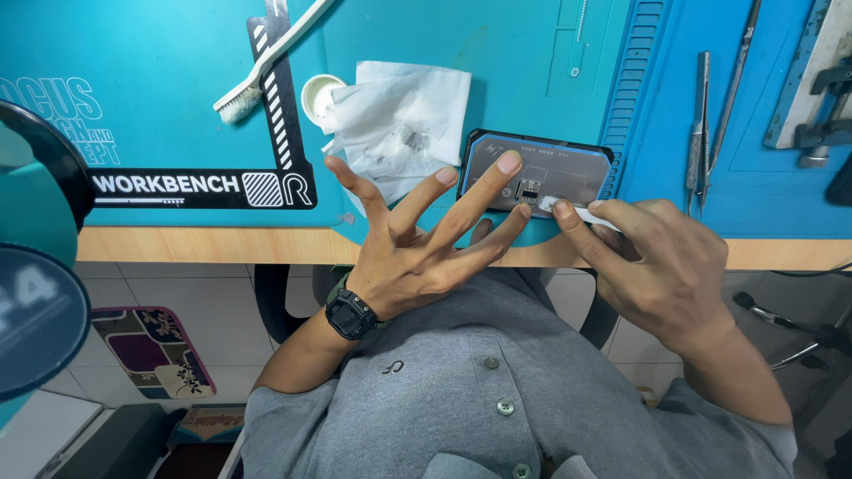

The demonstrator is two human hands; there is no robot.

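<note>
A flat grey metal fixture plate in a black frame (568,173) lies on the blue work mat near the bench's front edge, with a small chip-like part (531,191) at its middle. My left hand (417,239), wearing a black wristwatch, is spread wide; its middle and ring fingertips press on the plate's left part. My right hand (661,262) pinches a small white tool or swab (572,211), whose tip rests on the plate beside the small part.
A stained white tissue (404,124) and a small white cup (319,93) lie left of the plate. A white brush (266,62) rests at the back. Metal tweezers and probes (703,124) lie on the right mat. A dark round lamp or lens (40,293) sits at far left.
</note>
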